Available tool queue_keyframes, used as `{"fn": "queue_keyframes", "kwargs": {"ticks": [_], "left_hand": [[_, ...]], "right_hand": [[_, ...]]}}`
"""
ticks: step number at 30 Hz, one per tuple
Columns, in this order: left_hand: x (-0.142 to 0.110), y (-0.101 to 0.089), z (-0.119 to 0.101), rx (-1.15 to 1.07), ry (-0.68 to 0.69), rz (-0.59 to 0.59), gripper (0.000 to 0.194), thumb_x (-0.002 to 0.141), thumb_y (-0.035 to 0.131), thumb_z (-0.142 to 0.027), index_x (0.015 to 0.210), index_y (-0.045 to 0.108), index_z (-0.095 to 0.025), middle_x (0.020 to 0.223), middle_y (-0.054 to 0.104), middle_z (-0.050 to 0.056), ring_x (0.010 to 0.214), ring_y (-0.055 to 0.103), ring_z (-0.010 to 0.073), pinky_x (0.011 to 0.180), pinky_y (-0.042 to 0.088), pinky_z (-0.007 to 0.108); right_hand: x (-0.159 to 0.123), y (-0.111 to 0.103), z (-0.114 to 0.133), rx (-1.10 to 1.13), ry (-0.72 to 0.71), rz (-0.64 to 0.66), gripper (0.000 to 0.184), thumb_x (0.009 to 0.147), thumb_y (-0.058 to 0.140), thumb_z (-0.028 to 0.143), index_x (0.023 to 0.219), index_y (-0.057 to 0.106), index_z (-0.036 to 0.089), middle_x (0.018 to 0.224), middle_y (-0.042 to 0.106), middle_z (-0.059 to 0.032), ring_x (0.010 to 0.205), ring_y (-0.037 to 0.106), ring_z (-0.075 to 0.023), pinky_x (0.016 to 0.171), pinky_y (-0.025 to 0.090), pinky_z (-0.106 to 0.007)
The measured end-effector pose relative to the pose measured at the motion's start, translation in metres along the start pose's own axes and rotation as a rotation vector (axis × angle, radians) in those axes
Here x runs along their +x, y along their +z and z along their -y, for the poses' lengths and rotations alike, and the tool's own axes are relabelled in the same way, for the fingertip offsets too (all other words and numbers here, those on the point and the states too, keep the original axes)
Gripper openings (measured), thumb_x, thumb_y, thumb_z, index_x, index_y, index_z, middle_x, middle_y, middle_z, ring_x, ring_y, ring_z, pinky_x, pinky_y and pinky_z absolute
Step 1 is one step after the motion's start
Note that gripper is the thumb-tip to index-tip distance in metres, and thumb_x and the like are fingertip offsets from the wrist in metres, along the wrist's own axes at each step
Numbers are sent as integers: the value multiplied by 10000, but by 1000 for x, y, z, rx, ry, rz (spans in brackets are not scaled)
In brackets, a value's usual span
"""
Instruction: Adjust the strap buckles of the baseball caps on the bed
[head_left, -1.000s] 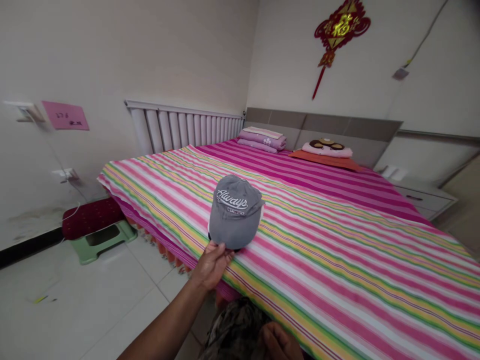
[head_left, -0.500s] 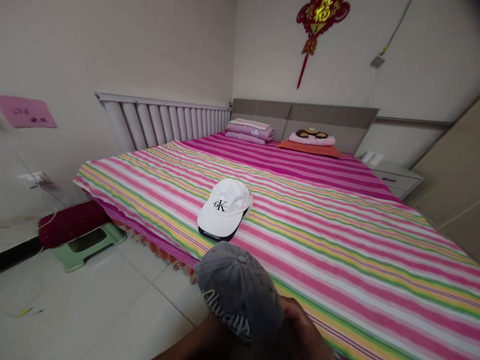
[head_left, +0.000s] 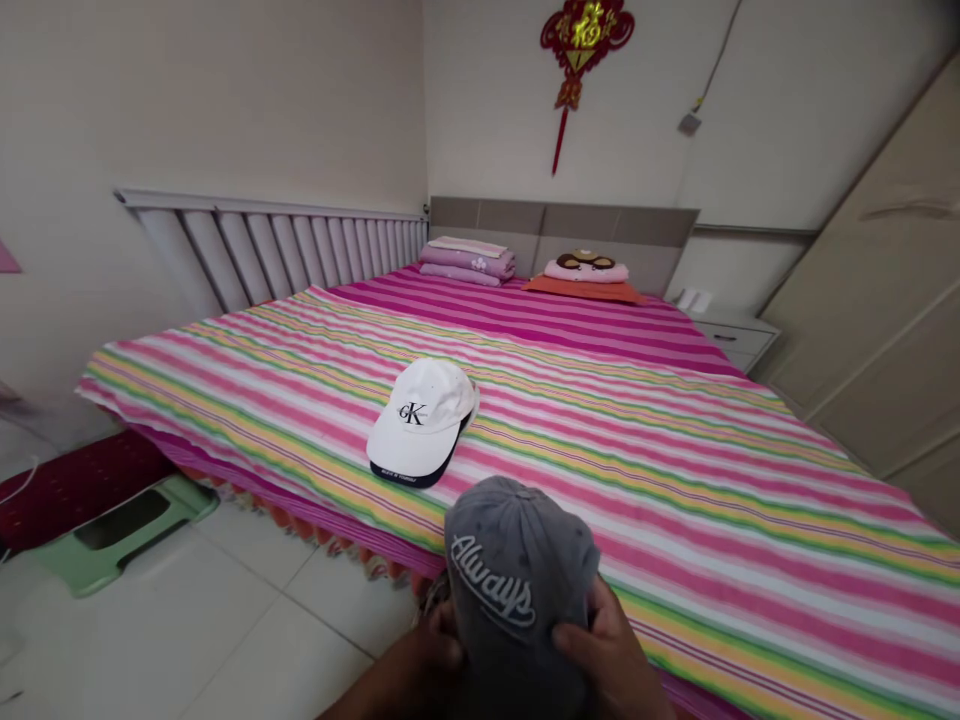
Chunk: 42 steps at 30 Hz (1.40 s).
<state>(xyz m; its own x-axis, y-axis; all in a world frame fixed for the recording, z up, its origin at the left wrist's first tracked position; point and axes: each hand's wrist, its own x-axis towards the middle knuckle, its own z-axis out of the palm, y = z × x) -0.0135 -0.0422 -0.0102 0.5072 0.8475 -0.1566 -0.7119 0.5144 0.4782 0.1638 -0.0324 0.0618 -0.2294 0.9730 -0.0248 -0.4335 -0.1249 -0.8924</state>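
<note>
Slipping looks the likeliest fault for the grey cap [head_left: 517,560]: soft cloth, and the right hand [head_left: 611,645] has only its side, so a loose pinch could let it drop off the near edge of the striped bedspread [head_left: 675,480]. Squeezing too hard might crease the crown; a wide swing might knock the white cap [head_left: 421,415], lying upright close by.

Pose: cap between both hands, lettering outward. Right hand nearly closed, thumb in front, fingers behind. Left hand [head_left: 439,645] half curled beside the opposite side, shadowed; cannot tell whether it grips.
</note>
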Motion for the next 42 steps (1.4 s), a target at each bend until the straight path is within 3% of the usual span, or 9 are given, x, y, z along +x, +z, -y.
{"fn": "queue_keyframes", "kwargs": {"ticks": [3, 6, 12, 21, 26, 29, 34, 38, 42], "left_hand": [[9, 2, -17, -27, -9, 54, 297, 575, 710, -255, 853, 653, -166, 807, 689, 77, 890, 618, 285, 807, 460, 398], [25, 6, -32, -52, 10, 8, 263, 598, 699, -301, 813, 647, -160, 763, 688, 63, 888, 618, 270, 824, 455, 387], [46, 19, -42, -72, 88, -99, 206, 608, 631, -158, 813, 621, -162, 698, 676, 36, 905, 615, 247, 888, 421, 398], [47, 23, -60, -54, 118, -183, 252, 471, 534, -120, 714, 586, -163, 721, 677, 69, 1067, 531, 303, 958, 354, 469], [51, 32, -75, -98, 166, -271, 154, 577, 565, -228, 713, 601, -162, 698, 682, 71, 1051, 548, 278, 957, 368, 422], [53, 36, -79, -113, 134, -273, 227, 685, 522, -331, 776, 617, -146, 756, 687, 97, 1066, 540, 270, 940, 382, 414], [56, 35, -87, -109, 38, -312, 180, 710, 498, -238, 795, 619, -136, 746, 685, 101, 1001, 581, 266, 911, 398, 419], [56, 38, -91, -35, 44, -272, 282, 708, 533, -291, 918, 618, -122, 769, 680, 106, 932, 606, 293, 860, 424, 444], [55, 51, -89, 59, 2, -154, 377, 765, 519, -401, 1026, 598, -142, 818, 675, 101, 800, 636, 261, 769, 466, 412]], "right_hand": [[0, 4, 6, 116, -5, -9, 671, 553, 754, 282, 1166, 485, 229, 1035, 658, -87, 986, 588, -269, 804, 458, -368], [1, 3, 11, 168, 31, 45, 652, 553, 738, 263, 1158, 498, 228, 1010, 670, -86, 962, 604, -273, 796, 464, -382], [1, -11, 14, 267, 109, 22, 450, 517, 726, 244, 953, 628, 195, 930, 699, -97, 898, 632, -290, 800, 462, -413], [0, -20, 9, 267, 77, -41, 412, 567, 756, 270, 956, 636, 207, 920, 708, -75, 896, 636, -270, 789, 469, -411], [-1, -26, 8, 239, 76, -120, 338, 615, 734, 282, 931, 652, 193, 885, 716, -73, 885, 638, -269, 780, 474, -413], [-4, -27, 8, 254, 59, -164, 290, 638, 716, 277, 914, 664, 206, 872, 719, -61, 859, 645, -264, 774, 478, -411], [-14, -30, 10, 255, 53, -140, 313, 522, 771, 206, 823, 685, 206, 828, 723, -54, 790, 657, -275, 737, 491, -407], [-21, -27, 16, 209, 100, -47, 402, 503, 791, 265, 879, 665, 198, 827, 719, -63, 751, 660, -261, 701, 495, -378], [-18, -21, 15, 174, 136, -96, 265, 636, 720, 319, 858, 655, 190, 826, 715, -55, 716, 657, -221, 687, 495, -348]]}}
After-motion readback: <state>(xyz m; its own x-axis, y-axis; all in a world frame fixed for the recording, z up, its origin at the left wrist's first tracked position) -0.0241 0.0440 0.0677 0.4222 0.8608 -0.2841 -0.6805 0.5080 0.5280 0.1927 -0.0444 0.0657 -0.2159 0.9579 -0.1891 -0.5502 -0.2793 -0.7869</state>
